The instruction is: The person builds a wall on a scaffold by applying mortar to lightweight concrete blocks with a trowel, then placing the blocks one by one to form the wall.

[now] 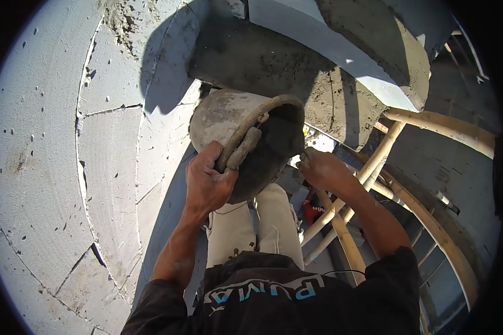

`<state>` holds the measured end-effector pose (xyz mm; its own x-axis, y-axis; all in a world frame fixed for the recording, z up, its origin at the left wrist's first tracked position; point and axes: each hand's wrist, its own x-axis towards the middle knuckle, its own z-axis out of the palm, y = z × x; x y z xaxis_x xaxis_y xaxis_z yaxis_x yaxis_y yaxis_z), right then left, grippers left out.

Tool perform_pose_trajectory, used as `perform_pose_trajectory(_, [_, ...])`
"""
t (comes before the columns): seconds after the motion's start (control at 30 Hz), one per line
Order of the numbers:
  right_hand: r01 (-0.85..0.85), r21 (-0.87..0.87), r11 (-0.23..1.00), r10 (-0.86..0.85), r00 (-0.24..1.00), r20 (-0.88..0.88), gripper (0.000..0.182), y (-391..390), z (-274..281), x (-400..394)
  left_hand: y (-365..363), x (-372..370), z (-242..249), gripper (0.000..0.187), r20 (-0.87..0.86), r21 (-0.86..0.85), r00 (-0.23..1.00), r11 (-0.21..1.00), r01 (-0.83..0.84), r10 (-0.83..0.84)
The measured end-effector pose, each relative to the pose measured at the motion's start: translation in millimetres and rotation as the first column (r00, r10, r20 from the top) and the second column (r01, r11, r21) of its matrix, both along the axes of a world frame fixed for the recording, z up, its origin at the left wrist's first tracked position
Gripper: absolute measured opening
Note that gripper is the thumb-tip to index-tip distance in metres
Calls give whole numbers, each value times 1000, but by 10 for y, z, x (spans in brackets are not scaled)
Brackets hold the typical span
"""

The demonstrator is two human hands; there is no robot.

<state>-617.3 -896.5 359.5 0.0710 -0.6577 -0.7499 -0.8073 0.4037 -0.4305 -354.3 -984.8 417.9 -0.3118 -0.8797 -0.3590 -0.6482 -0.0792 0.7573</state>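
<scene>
A mortar-stained bucket (229, 114) hangs tilted in front of me, its dark mouth turned toward the right. My left hand (209, 178) is closed round its near rim, beside a thick, mortar-caked grip on the handle. At the bucket's right edge, my right hand (324, 170) is closed with curled fingers. Whether those fingers hold the rim or something small is hidden. Deep shadow covers the inside of the bucket, so its contents cannot be made out. Beyond it lies a ledge coated with grey mortar (251, 53).
A pale block wall (112, 145) with open joints rises on the left. Above the bucket runs a light block edge (341, 50) with mortar on it. Wooden scaffold poles (441, 131) cross on the right, with a drop below. A red item (312, 209) lies lower down.
</scene>
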Motion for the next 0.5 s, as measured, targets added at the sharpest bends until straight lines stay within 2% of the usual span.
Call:
perform_pose_trajectory(0.07, [-10, -11, 1000, 8, 984, -176, 39, 68, -50, -82, 109, -210, 77, 21, 14, -133, 996, 987, 90, -89])
perform_pose_trajectory(0.1, [-2, -6, 1000, 2, 995, -96, 36, 177, -320, -84, 169, -270, 57, 23, -17, -162, 992, 980, 118, -123])
perform_pose_trajectory(0.13, [-49, 18, 999, 50, 998, -24, 35, 185, -352, -30, 208, -319, 29, 24, -46, -197, 987, 970, 144, -156])
perform_pose_trajectory(0.2, [-135, -170, 976, 162, 975, 155, 30, 478, -912, 23, 238, -370, 116, 24, -92, -155, 974, 969, 194, -209])
perform_pose_trajectory(0.3, [-108, -447, 888, 304, 868, 394, 30, 551, -907, 159, 259, -354, 96, 23, -118, -104, 955, 960, 261, -272])
perform_pose_trajectory(0.4, [30, -298, 954, 121, 872, 475, 21, 515, -570, 375, 263, -216, -39, 22, -121, 37, 988, 994, 99, -94])
perform_pose_trajectory(0.43, [29, -107, 994, 22, 896, 443, 26, 341, -275, 392, 238, -153, -58, 18, -78, 160, 997, 986, 39, -27])
perform_pose_trajectory(0.5, [11, -39, 999, 7, 896, 444, 28, 274, -271, 331, 242, -35, -202, 18, -206, 271, 949, 946, -178, 238])
